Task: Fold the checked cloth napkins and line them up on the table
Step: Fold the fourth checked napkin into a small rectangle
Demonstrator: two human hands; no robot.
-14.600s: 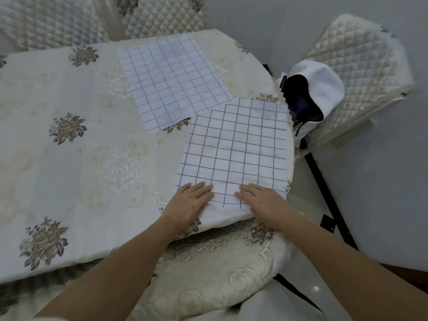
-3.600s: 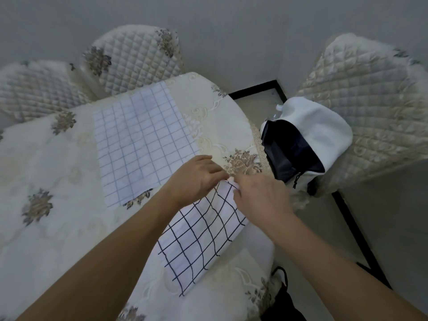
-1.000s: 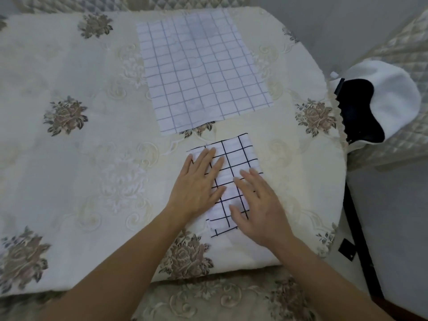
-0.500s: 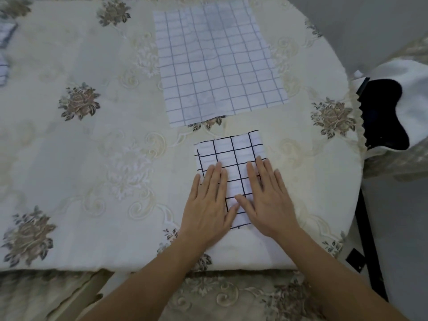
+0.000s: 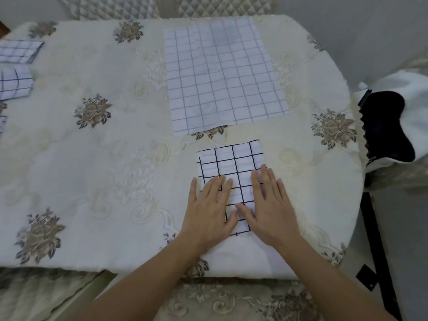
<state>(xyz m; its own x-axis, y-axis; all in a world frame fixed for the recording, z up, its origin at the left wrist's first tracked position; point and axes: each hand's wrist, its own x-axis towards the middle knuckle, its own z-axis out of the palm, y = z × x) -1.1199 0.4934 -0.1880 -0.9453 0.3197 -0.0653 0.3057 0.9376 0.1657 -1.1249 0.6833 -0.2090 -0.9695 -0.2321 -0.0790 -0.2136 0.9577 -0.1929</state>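
Pressing the crease home: one napkin all but done, one left to fold

Nearest us, the left hand (image 5: pixel 209 212) and right hand (image 5: pixel 268 205) lie side by side, palms down, fingers straight and only slightly spread. They pinch nothing and just press flat on the near half of the bold-checked napkin (image 5: pixel 231 161), which sits as a small folded rectangle near the front edge of the table (image 5: pixel 115 158). Looks like the smoothing step, so this one seems ready to join the row. Just beyond it lies the fine-checked napkin (image 5: pixel 222 75) – fully open, not yet folded, clearly the next job. Out at the far left edge are two folded napkins (image 5: pixel 19 52) – one behind the other (a sliver of a third may show below them, too cropped to tell). My read: past halfway, with one fold and the lining-up remaining.
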